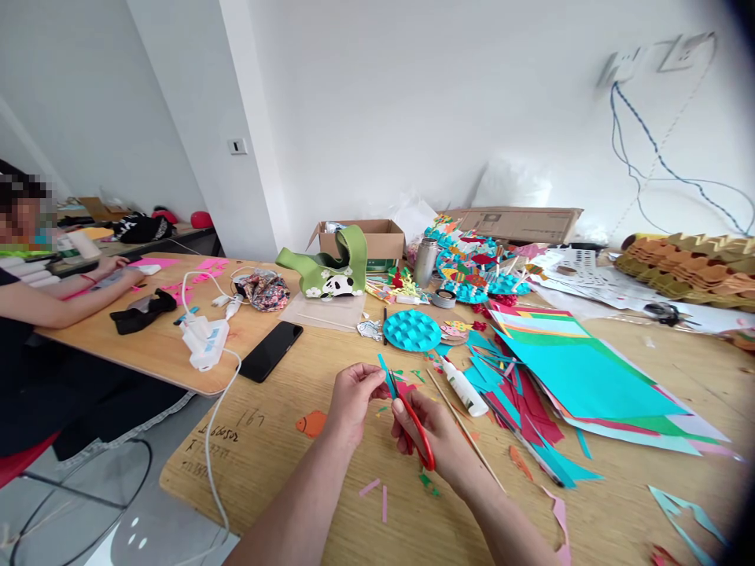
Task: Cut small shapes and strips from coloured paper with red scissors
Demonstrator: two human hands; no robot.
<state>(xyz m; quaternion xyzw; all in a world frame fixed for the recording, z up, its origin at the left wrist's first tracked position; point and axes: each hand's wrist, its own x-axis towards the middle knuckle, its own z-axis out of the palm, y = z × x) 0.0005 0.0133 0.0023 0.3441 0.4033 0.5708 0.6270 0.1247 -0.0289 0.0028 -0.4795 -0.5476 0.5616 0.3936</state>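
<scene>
My left hand (pixel 359 397) pinches a narrow blue paper strip (pixel 387 373) upright between thumb and fingers. My right hand (pixel 429 428) is closed on red-handled scissors (pixel 420 431), whose blades reach up alongside the strip. Whether the blades touch the paper I cannot tell. Just beyond the hands lies a round blue woven paper disc (pixel 411 330). A white glue bottle (pixel 464 387) rests on its side to the right, beside a thin wooden stick (pixel 465 431). An orange paper fish (pixel 311 424) lies left of my left forearm, and pink strips (pixel 384 503) lie between my arms.
Coloured paper sheets (pixel 590 377) are stacked at the right, by cut scraps (pixel 531 413). A black phone (pixel 271 351), a power strip (pixel 204 339) and a green panda bag (pixel 330 271) stand or lie left and behind. Another person's arm (pixel 64 299) rests on the left table.
</scene>
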